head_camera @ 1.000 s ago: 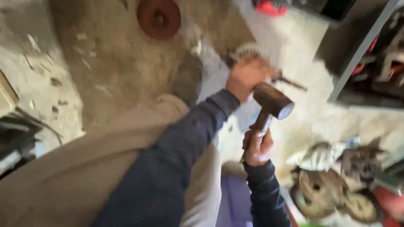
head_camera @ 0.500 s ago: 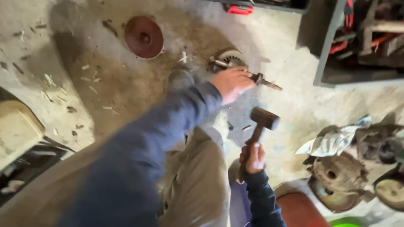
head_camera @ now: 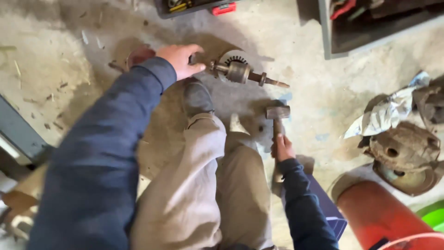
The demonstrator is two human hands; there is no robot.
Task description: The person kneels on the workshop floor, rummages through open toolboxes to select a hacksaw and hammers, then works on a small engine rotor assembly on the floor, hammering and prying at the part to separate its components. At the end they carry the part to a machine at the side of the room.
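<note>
My left hand [head_camera: 179, 59] grips one end of a rusty metal shaft [head_camera: 240, 73], a thick spindle with a barrel-shaped middle and a thin tip pointing right, held just above the concrete floor. A round, pale, slotted metal part [head_camera: 233, 59] lies behind it. My right hand [head_camera: 282, 148] holds the wooden handle of a hammer [head_camera: 277, 113], whose steel head rests low near the floor, below the shaft's tip. Both arms wear dark blue sleeves. My knee in tan trousers and a dark shoe [head_camera: 198, 98] sit between the hands.
A reddish disc [head_camera: 138, 54] lies on the floor left of my left hand. Rusty round castings [head_camera: 404, 153] and crumpled paper [head_camera: 384, 115] sit at right, with an orange cylinder [head_camera: 384, 215] below them. A grey metal shelf frame [head_camera: 326, 32] stands at top right.
The hammer has come down from a raised position to near the floor. The view has shifted, and my left hand still holds the shaft.
</note>
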